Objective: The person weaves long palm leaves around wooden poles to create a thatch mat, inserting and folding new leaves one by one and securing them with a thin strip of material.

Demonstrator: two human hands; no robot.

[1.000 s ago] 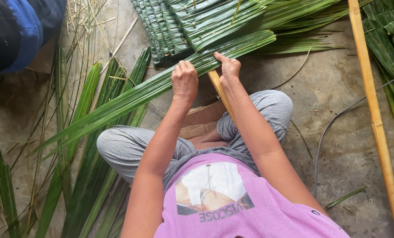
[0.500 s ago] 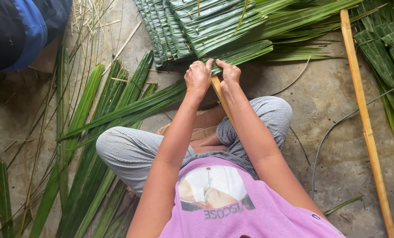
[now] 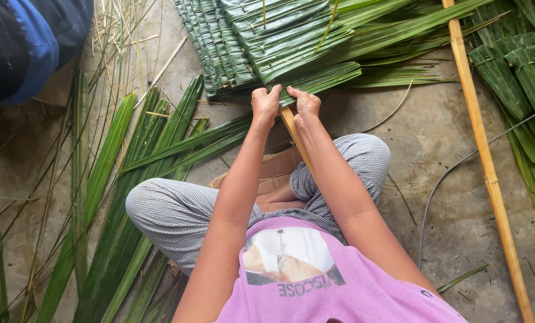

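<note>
The long green palm leaf (image 3: 315,81) is ribbed lengthwise, fibrous and faintly glossy; the left hand (image 3: 264,104) and right hand (image 3: 306,104) pinch it against a pale, smooth, matt split-bamboo slat (image 3: 295,134). The stitched panel of folded green leaves (image 3: 243,42) looks ridged and waxy. Loose green leaf blades (image 3: 112,155) on the grey concrete floor (image 3: 441,137) carry a dull sheen; the floor itself is rough, stained and matt. A long yellow bamboo pole (image 3: 486,161) is smooth and dry. The checked grey trousers (image 3: 172,209) and pink shirt (image 3: 351,293) are soft matt cloth.
</note>
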